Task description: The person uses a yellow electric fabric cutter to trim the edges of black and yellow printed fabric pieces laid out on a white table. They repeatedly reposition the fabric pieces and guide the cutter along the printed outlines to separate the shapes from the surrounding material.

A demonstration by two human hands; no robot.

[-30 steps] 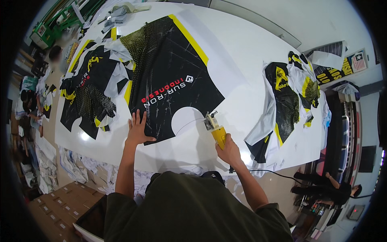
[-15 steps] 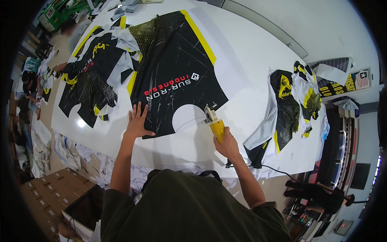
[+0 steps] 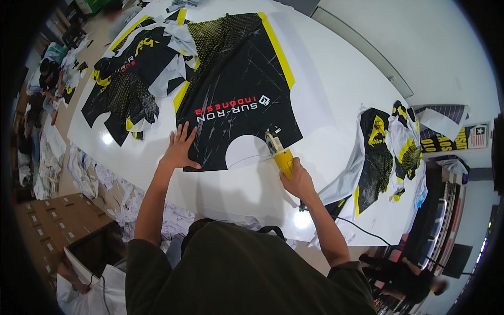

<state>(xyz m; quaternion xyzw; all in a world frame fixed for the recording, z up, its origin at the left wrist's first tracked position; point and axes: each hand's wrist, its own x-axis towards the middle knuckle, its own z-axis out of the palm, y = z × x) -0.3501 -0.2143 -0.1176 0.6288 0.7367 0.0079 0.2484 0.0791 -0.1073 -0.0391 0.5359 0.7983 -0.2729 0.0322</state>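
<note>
I have the black fabric panel (image 3: 239, 86) flat on the white surface (image 3: 338, 79) at twelve o'clock. My right hand (image 3: 298, 181) grips a yellow cutter (image 3: 283, 161) at its five o'clock; my left hand (image 3: 180, 149), fingers splayed, presses its seven o'clock edge. Toward eight, an open box (image 3: 93, 242) shows too dark inside to tell contents.

I've eased the right hand (image 3: 299, 181) and its yellow cutter (image 3: 284, 161) farther into the black panel (image 3: 236, 79), up along its curved neckline. On my feed, well off the panel's near left, someone else's hand (image 3: 80, 285) and loose white material (image 3: 109, 286) have come into view.
</note>
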